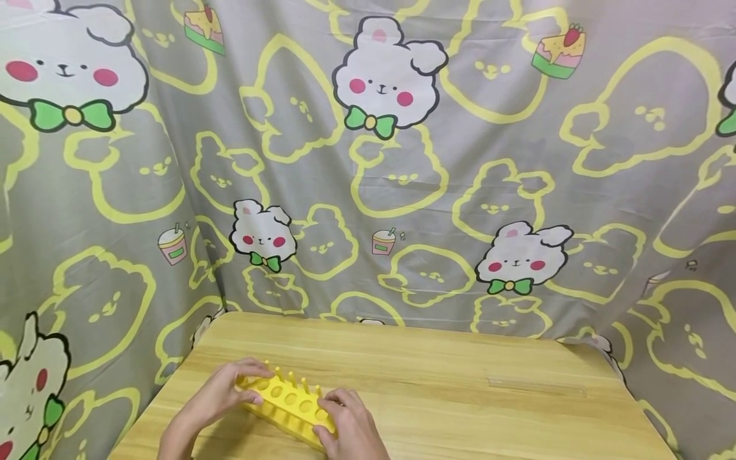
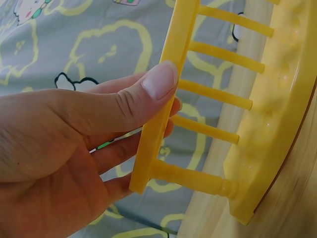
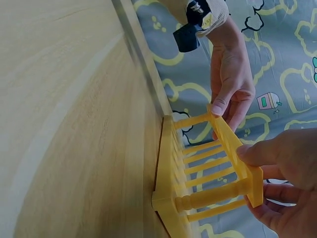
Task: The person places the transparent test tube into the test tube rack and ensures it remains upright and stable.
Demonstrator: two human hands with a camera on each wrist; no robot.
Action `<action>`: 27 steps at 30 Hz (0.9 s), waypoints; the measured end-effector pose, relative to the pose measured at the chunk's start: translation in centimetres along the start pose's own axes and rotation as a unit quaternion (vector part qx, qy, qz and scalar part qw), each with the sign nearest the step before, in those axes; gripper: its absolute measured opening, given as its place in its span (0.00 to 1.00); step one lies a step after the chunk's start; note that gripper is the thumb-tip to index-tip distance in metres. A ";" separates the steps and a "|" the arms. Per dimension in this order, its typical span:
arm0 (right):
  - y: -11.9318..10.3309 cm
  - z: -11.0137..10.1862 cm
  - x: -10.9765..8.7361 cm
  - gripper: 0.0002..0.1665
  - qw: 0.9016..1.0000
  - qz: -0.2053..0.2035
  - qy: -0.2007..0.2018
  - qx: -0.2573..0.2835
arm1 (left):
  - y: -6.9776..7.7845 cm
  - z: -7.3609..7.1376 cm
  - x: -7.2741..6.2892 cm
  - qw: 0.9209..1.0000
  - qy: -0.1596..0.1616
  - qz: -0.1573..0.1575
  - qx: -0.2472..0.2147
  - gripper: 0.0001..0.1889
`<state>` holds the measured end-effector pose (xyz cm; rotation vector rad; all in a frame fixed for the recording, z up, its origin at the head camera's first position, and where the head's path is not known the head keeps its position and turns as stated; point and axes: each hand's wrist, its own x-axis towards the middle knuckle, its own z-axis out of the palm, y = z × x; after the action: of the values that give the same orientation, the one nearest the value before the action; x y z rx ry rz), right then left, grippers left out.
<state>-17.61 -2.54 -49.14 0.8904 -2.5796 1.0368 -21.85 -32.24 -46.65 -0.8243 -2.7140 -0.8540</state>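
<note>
A yellow plastic test tube rack (image 1: pixel 291 409), with a row of round holes in its upper plate and short pegs along its far side, is at the front of the table. My left hand (image 1: pixel 232 385) grips the left end of the upper plate, thumb on the near side. At the other end, my right hand (image 1: pixel 353 423) pinches the same plate. In the left wrist view, slim posts (image 2: pixel 218 94) join the upper plate to the base. The right wrist view has the base (image 3: pixel 166 168) against the tabletop; whether it bears fully on it, I cannot tell.
The wooden table (image 1: pixel 437 364) has rounded far corners. A thin, transparent strip or rod (image 1: pixel 535 385) lies on its right part. Grey patterned cloth (image 1: pixel 402 191) hangs behind the table and on both sides.
</note>
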 end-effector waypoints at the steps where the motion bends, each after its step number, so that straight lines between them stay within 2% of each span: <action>1: 0.1 -0.1 0.0 0.18 1.000 -0.001 0.002 -0.001 | 0.1 0.0 0.1 1.000 -0.002 -0.002 -0.001 0.22; 13: 1.7 -1.5 -0.7 0.20 0.999 -0.024 0.017 -0.022 | 1.1 1.2 0.9 1.000 -0.005 0.002 -0.015 0.21; 27: 3.4 -3.6 -1.5 0.20 1.000 -0.013 -0.010 -0.011 | 2.6 2.9 2.0 1.000 0.010 0.000 -0.023 0.21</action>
<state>-18.57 2.57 -48.98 0.9317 -2.5843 0.9957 -22.11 -27.91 -47.11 -0.8190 -2.6865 -0.9224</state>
